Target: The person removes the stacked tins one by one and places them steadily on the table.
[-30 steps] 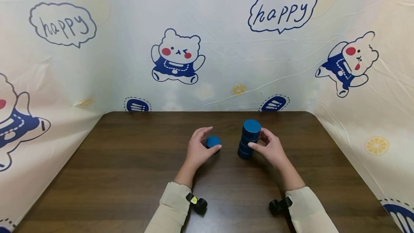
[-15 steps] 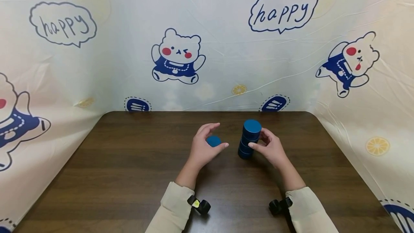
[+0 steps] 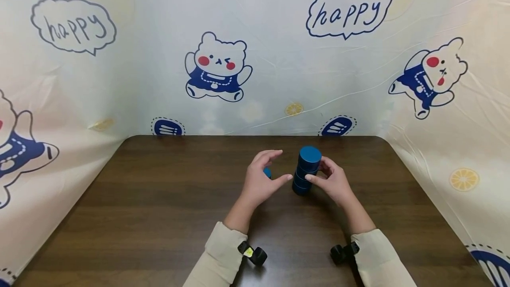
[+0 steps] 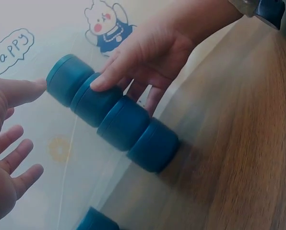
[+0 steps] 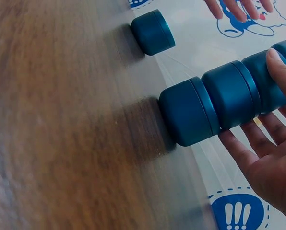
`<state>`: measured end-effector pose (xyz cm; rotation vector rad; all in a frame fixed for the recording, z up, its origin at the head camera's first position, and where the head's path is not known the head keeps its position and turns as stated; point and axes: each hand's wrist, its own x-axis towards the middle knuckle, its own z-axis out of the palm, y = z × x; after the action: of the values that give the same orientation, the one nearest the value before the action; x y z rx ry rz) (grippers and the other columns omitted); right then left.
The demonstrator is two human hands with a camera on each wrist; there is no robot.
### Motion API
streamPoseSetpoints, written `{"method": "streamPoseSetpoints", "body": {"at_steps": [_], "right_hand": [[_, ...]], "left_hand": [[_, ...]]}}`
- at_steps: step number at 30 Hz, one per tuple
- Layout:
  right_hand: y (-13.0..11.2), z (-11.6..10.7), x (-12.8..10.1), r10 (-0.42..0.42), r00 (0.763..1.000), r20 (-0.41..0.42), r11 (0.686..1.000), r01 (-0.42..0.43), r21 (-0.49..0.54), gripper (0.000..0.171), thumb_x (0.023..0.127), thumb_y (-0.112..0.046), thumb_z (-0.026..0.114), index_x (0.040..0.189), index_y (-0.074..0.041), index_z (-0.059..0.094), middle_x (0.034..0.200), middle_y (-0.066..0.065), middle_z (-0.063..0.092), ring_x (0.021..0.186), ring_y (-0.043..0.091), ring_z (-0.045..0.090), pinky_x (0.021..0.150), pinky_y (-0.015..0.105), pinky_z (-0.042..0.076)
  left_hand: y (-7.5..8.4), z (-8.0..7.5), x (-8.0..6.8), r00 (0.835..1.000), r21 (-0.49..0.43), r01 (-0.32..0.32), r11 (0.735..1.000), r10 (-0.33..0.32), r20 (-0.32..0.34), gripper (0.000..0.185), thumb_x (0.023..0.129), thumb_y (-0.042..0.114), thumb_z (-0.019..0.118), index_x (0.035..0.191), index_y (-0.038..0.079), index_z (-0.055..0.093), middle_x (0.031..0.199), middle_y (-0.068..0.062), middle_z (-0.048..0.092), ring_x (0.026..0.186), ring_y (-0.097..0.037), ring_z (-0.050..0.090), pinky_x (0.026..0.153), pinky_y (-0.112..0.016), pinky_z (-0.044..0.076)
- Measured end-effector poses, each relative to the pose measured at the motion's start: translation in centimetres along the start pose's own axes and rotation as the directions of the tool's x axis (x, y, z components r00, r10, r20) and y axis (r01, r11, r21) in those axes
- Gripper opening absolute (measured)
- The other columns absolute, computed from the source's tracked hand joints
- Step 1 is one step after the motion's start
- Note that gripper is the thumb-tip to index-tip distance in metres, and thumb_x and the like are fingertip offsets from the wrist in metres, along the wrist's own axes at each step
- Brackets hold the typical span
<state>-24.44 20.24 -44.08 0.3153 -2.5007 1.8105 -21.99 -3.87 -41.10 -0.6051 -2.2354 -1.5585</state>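
A stack of several blue lidded round tins (image 3: 309,157) stands upright on the brown wooden table (image 3: 167,216). My right hand (image 3: 334,184) holds the stack from the right, thumb on the near side and fingers around the far side. To the left of the stack, my left hand (image 3: 260,184) is spread, holding nothing. In the left wrist view its thumb tip appears very near the top tin (image 4: 68,79); contact cannot be told. One more blue tin (image 5: 152,32) stands alone on the table, mostly hidden behind my left hand in the head view.
A pale printed cloth (image 3: 279,70) with bears and "happy" bubbles hangs behind the table and along its sides. Black wrist cameras are strapped at both cuffs, the left camera (image 3: 258,256) and the right camera (image 3: 339,254), low over the table.
My left hand has moved right, away from around the lone tin and toward the stack, with its fingers spread wider. The right hand and the stack have stayed in place.
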Motion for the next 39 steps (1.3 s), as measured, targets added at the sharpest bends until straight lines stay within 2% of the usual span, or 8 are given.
{"method": "streamPoseSetpoints", "body": {"at_steps": [6, 17, 35, 39], "right_hand": [[-0.2, 0.0, 0.0, 0.011, 1.000, 0.000, 1.000, -0.011, 0.010, 0.062, 0.086, -0.023, 0.076, 0.138, -0.006, 0.048, 0.136, 0.019, 0.053, 0.126, 0.035, 0.048, 0.107, 0.056, 0.035], [-0.2, 0.0, 0.1, 0.020, 1.000, 0.002, 1.000, -0.020, 0.012, 0.063, 0.086, -0.023, 0.076, 0.139, -0.005, 0.048, 0.137, 0.019, 0.052, 0.127, 0.035, 0.047, 0.108, 0.056, 0.034], [0.0, -0.2, 0.0, -0.023, 1.000, 0.015, 0.999, 0.022, 0.041, 0.059, 0.086, -0.022, 0.077, 0.136, -0.005, 0.050, 0.133, 0.018, 0.054, 0.122, 0.034, 0.050, 0.107, 0.056, 0.035], [0.0, -0.2, 0.0, -0.037, 0.999, 0.025, 0.998, 0.035, 0.055, 0.059, 0.086, -0.022, 0.077, 0.136, -0.006, 0.050, 0.133, 0.017, 0.054, 0.121, 0.034, 0.050, 0.106, 0.056, 0.037]], "left_hand": [[0.1, 0.9, 0.6, 1.000, -0.010, -0.015, 1.000, 0.016, 0.016, 0.057, 0.077, 0.020, 0.085, 0.129, 0.012, 0.062, 0.127, -0.004, 0.057, 0.117, -0.019, 0.055, 0.099, -0.041, 0.048], [0.5, 2.5, 1.7, 0.998, -0.056, 0.055, 0.997, -0.053, 0.046, 0.060, 0.078, 0.021, 0.084, 0.132, 0.013, 0.059, 0.129, -0.006, 0.057, 0.118, -0.025, 0.058, 0.098, -0.041, 0.049], [1.0, 4.1, 3.6, 0.987, -0.041, 0.103, 0.994, -0.097, 0.127, 0.062, 0.079, 0.027, 0.083, 0.134, 0.017, 0.057, 0.130, -0.001, 0.058, 0.115, -0.017, 0.058, 0.096, -0.036, 0.050], [1.0, 4.3, 3.7, 0.982, -0.036, 0.123, 0.992, -0.116, 0.148, 0.062, 0.079, 0.027, 0.083, 0.135, 0.017, 0.057, 0.132, -0.001, 0.057, 0.115, -0.018, 0.058, 0.096, -0.039, 0.050]]}}
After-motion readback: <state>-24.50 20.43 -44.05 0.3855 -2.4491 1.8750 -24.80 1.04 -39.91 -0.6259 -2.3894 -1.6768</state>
